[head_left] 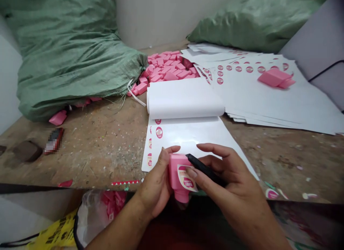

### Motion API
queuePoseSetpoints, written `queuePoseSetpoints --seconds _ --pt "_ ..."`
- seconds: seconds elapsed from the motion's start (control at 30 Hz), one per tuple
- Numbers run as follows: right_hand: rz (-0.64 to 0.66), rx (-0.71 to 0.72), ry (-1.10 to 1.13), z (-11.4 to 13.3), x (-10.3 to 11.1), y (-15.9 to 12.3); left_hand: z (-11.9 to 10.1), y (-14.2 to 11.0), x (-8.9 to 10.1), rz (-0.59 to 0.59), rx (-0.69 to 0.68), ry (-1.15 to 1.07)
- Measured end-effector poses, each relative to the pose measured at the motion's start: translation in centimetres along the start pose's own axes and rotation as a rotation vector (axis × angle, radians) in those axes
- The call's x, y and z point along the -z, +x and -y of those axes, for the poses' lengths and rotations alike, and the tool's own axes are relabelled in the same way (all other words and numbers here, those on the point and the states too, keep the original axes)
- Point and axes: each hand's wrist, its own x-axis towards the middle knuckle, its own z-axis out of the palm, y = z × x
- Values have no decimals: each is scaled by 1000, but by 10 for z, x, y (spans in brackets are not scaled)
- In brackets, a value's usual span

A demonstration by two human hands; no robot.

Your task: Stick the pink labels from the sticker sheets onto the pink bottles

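My left hand (pixel 155 183) is wrapped round a small pink plastic bottle (pixel 175 171), its neck pointing down toward me. A white and pink label (pixel 190 185) sits on the bottle's face, its right edge reaching past the side. With my right hand (pixel 233 187) I hold a slim black pen-like tool (pixel 205 168), its tip beside the bottle's upper corner. The right thumb touches the label. Just beyond my hands lies a sheet of stickers (pixel 185 130), its far part rolled back over itself; a few round and partial stickers remain along its left side.
A green sack (pixel 80 60) stands at left, by a heap of pink bottles (pixel 169 67). More sticker sheets (pixel 258 99) lie at right with pink bottles (pixel 276 78) on top. A blurred red and black object (pixel 53 140) is at left. Below the table edge hangs a bag (pixel 90 214) containing pink bottles.
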Motion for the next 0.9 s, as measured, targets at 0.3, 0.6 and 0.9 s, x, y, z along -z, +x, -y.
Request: queuePoseSetpoints --seconds 0.3,0.6,0.9 --pt "-52 74 -52 -4 -3 1 1 1 -2 -3 -55 -6" --pt "-53 135 -88 -7 -1 6 4 1 -1 13 -94 15" --pt "-126 303 -345 -13 -1 1 2 -4 -2 49 -46 130"
